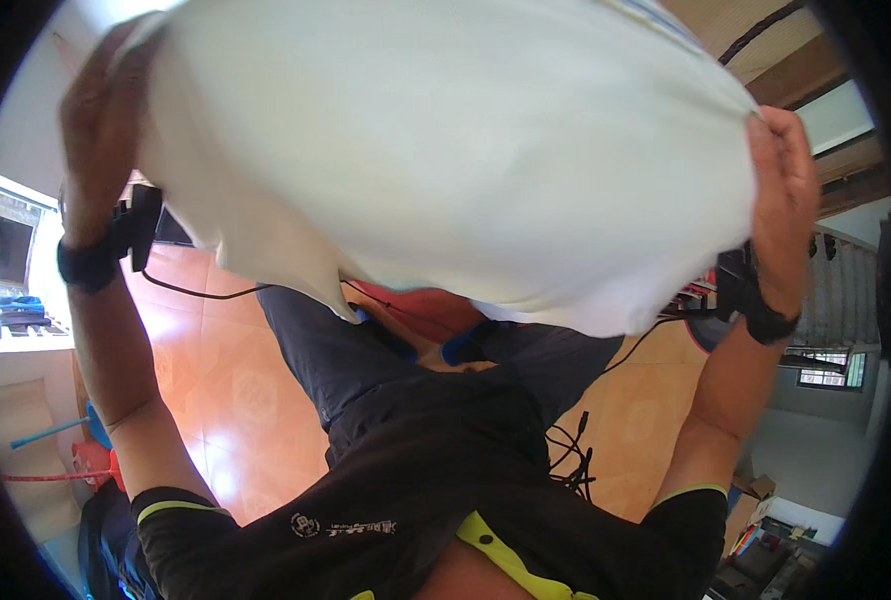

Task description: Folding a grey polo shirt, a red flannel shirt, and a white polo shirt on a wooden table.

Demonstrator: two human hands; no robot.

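A large white cloth (pixel 453 165) is stretched up in front of me and fills the upper middle of the view. On its left edge is my left hand (pixel 107 127), blurred, with the fingers closed on the fabric. My right hand (pixel 783 165) pinches the cloth's right edge between thumb and fingers. The lower edge hangs loose and uneven above my lap. Each wrist carries a black strap with a small black device, and a cable runs from each. Whatever lies behind the cloth is hidden.
Below the cloth are my dark trousers, blue footwear and a red surface (pixel 415 307). Black cables (pixel 576 461) lie coiled on the tiled floor (pixel 250 405) at the right. Blue and red plastic items (pixel 96 457) are at the lower left. A stair railing (pixel 839 292) stands at the right.
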